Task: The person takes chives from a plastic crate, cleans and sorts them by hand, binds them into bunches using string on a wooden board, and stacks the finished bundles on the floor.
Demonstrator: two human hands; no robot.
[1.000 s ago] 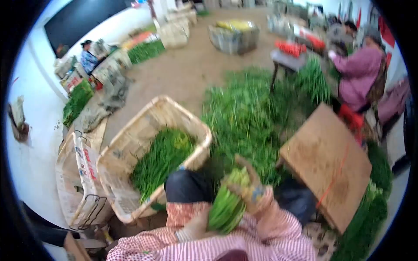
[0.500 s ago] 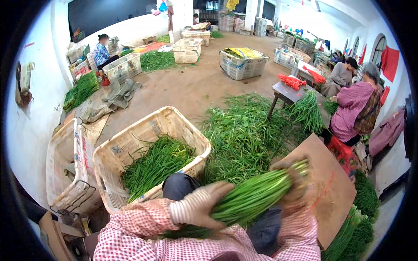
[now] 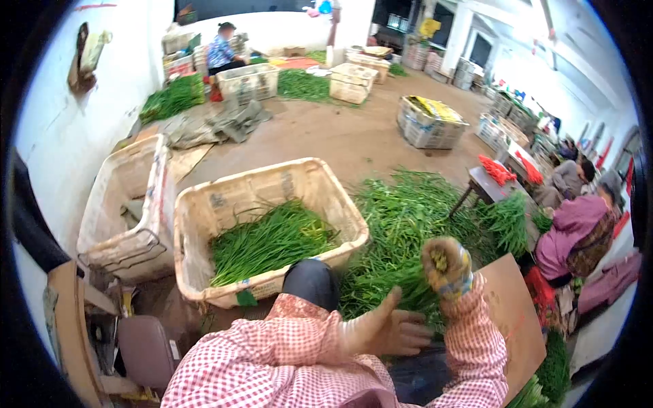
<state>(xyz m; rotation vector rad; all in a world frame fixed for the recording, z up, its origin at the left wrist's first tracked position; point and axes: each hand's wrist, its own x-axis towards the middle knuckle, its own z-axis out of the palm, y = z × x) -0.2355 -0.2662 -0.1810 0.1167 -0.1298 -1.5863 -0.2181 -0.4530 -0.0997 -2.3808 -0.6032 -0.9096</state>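
My right hand [image 3: 447, 266], in a dirty glove, is closed round a bunch of long green stalks [image 3: 409, 280], whose green ends hang down to the left. Just below and left of it, my left hand [image 3: 393, 328] is spread, fingers apart and holding nothing, near the hanging stalks. A wide heap of loose green stalks [image 3: 418, 211] covers the floor beyond both hands. To the left stands a cream plastic crate [image 3: 197, 234] with green stalks [image 3: 272, 239] inside.
A brown board [image 3: 515, 313] lies at my right. An upright crate [image 3: 122, 177] and a brown stool [image 3: 145, 350] are at the left. A dark table [image 3: 500, 187] holds red ties. Co-workers sit at the right [image 3: 575, 231] and far left [image 3: 222, 51].
My left hand has let go of the stalks and opened. My right hand has raised the bunch, which now hangs down instead of lying across my lap. The view has turned to the right.
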